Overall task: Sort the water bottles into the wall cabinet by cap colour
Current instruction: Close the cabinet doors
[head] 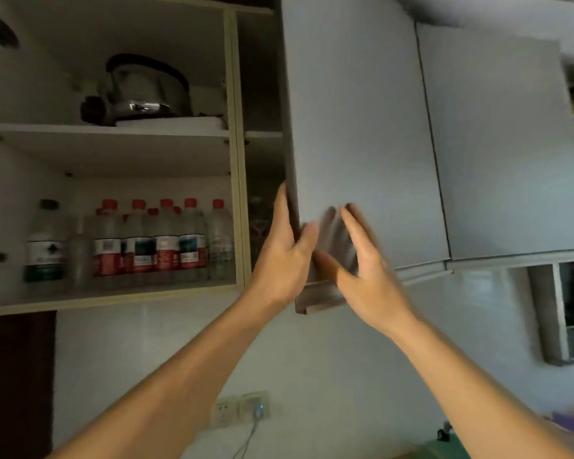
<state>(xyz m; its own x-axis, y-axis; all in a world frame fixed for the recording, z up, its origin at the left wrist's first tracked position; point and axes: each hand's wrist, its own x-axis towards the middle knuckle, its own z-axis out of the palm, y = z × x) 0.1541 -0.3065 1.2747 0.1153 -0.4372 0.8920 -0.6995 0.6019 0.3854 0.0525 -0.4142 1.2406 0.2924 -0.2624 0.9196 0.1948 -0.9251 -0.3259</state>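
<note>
The wall cabinet's left bay (236,160) stands open. On its lower shelf (113,298) several red-capped water bottles (166,240) stand in a cluster, with a dark-capped bottle (45,241) apart at the left. A grey cabinet door (355,127) is ajar in front of the middle bay. My left hand (284,250) holds that door's left edge, fingers behind it and thumb on the front. My right hand (362,256), blurred, lies flat with straight fingers against the door's lower front. Neither hand holds a bottle.
A steel pot (146,91) sits on the upper shelf (113,137). Another grey door (504,144) at the right is closed. Below are a white wall, a socket with a plugged cable (242,410), and a window frame (564,313) at the right.
</note>
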